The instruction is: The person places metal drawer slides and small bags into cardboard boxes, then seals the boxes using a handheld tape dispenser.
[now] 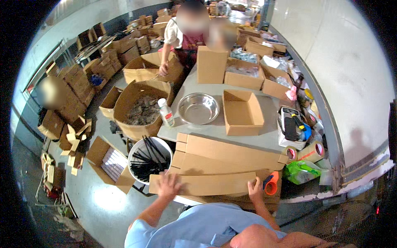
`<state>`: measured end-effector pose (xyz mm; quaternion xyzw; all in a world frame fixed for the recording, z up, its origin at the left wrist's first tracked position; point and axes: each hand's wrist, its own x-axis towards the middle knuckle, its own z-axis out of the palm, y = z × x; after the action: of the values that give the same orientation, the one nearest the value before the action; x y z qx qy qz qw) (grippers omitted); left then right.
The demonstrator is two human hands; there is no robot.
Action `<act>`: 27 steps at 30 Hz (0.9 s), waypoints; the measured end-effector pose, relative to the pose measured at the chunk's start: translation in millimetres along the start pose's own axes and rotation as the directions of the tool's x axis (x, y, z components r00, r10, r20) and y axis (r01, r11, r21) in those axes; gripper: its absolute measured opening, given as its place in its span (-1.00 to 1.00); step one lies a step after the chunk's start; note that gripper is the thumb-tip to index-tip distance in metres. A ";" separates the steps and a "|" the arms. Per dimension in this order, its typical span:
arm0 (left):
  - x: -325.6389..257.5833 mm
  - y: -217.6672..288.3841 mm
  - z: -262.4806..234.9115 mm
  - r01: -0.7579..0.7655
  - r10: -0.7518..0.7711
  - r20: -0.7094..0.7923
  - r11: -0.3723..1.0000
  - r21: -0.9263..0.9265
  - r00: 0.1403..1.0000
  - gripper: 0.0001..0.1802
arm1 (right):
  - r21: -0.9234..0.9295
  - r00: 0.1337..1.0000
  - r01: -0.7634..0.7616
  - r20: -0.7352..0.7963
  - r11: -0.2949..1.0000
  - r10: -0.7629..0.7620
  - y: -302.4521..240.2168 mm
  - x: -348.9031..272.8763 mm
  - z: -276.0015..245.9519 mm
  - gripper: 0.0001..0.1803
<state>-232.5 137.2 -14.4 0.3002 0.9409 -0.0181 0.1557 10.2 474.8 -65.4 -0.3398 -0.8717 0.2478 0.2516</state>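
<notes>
While both hands pressed on a flat, folded brown cardboard box blank (pixel 204 184) at the near edge of the grey worktable (pixel 194 84), the left hand (pixel 168 184) lay spread, fingers wide, over its left end and the right hand (pixel 255 189) curled over its right end, beside an orange tape dispenser (pixel 271 183). The blank looked light and stiff yet bendable along its creases, best gripped at the two short ends. Beneath it lay a stack of similar flattened brown cartons (pixel 227 155). Beyond stood an open empty cardboard box (pixel 242 112) and a round steel bowl (pixel 198 108); a white bucket of black rods (pixel 149 159) sat left.
</notes>
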 end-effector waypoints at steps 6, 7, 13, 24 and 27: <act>-9.2 -133.3 81.8 0.415 -0.521 0.068 0.587 -0.695 0.851 -0.28 | -0.161 0.824 -0.452 0.301 0.877 0.480 26.6 33.4 26.6 -0.20; -5.0 -134.7 85.7 0.375 -0.528 -0.022 0.632 -0.678 0.849 -0.32 | 0.025 0.792 -0.495 0.424 0.868 0.440 31.3 39.7 22.7 -0.13; 39.1 -146.0 76.1 0.385 -0.386 0.285 0.211 -0.899 0.878 -0.17 | 0.255 0.490 -0.854 0.690 0.454 0.533 6.9 47.1 4.7 -0.08; 23.8 -210.4 117.1 0.539 0.098 0.544 -0.357 -0.763 0.834 -0.31 | 0.501 0.572 -0.820 0.693 0.277 0.439 0.2 -7.6 -33.1 -0.41; 7.3 -188.7 26.3 0.588 0.079 0.591 -0.265 -0.764 0.803 -0.30 | 0.655 0.599 -0.749 0.605 0.099 0.525 -6.5 -77.7 -35.2 -0.36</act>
<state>-338.4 -16.7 -52.8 -0.1649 0.5794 0.6066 0.5188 78.5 424.0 -56.0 -0.4719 -0.3923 0.7741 0.1553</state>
